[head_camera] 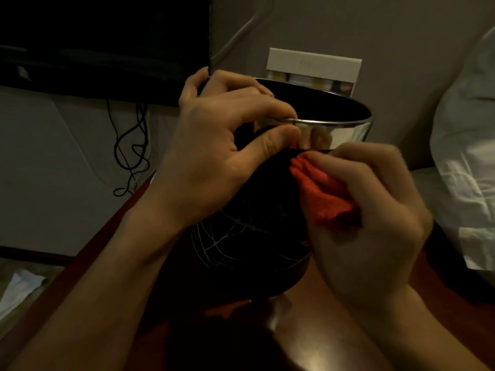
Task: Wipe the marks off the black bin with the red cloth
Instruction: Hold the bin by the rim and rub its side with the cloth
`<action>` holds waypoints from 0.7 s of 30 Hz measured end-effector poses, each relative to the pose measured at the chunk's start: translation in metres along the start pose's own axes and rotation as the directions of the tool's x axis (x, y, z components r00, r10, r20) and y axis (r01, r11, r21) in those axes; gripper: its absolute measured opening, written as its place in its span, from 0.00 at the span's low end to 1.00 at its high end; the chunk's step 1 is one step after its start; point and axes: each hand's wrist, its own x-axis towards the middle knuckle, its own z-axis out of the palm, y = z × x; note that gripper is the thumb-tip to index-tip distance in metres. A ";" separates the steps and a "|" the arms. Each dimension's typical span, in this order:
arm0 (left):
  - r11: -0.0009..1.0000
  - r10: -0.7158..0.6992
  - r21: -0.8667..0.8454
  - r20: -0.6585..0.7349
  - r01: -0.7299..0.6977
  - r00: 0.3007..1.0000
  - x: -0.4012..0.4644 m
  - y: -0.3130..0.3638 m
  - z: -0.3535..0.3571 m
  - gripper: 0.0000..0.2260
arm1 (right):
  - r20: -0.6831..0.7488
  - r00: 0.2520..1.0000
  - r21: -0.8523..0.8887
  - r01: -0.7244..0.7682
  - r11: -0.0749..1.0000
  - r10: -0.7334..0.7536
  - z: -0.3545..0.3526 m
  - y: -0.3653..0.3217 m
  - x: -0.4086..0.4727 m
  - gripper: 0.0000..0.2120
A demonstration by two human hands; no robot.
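Black bin [257,199] sits on the reddish tabletop [316,341], tipped or at least turned toward the camera so its near wall is workable. Can't tell tilt for certain from this angle.

Left hand [214,145] pinches the chrome rim [345,127], thumb outside, fingers over the edge and into the opening. Looks like a brace: keeps the bin from spinning or sliding under wiping pressure.

Right hand [372,218] grips the red cloth [321,194], bunched, and presses it on the upper wall just below the rim band. Hand is slightly blurred, probably mid-stroke.

White scribble marks [227,239] show on the lower wall, below the left wrist and apart from the cloth. My read: upper zone being handled, lower marks not yet done.

Room to move:
- Down the wall from the cloth is open, a clear path to the marks.
- The left forearm crosses the left side of that patch; may need to rotate the bin or re-grip.
- Bin sits near the tabletop's left edge; push inward, not left.
- White bedding [466,156] close on the right limits the elbow swing.
- Card [313,70] behind the bin and the cables [131,148] at left are out of the way.
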 end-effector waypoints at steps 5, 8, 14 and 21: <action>1.000 0.012 -0.010 -0.025 -0.012 1.000 -0.002 -0.008 0.000 0.04 | 0.099 0.995 -0.003 -0.003 1.000 0.003 0.011 -0.006 -0.013 0.11; 0.999 -0.013 -0.041 -0.061 0.010 0.998 -0.003 -0.015 -0.002 0.03 | 0.028 0.999 0.037 -0.030 0.999 0.029 -0.001 -0.001 -0.002 0.10; 0.998 0.018 0.058 -0.116 -0.011 0.993 -0.005 0.002 0.010 0.05 | -0.087 0.993 -0.043 -0.084 0.996 0.080 -0.017 0.019 0.016 0.10; 1.000 -0.010 0.004 -0.147 0.011 0.989 -0.003 0.000 0.009 0.04 | 0.019 0.999 0.058 -0.038 0.998 0.037 -0.004 0.011 0.005 0.10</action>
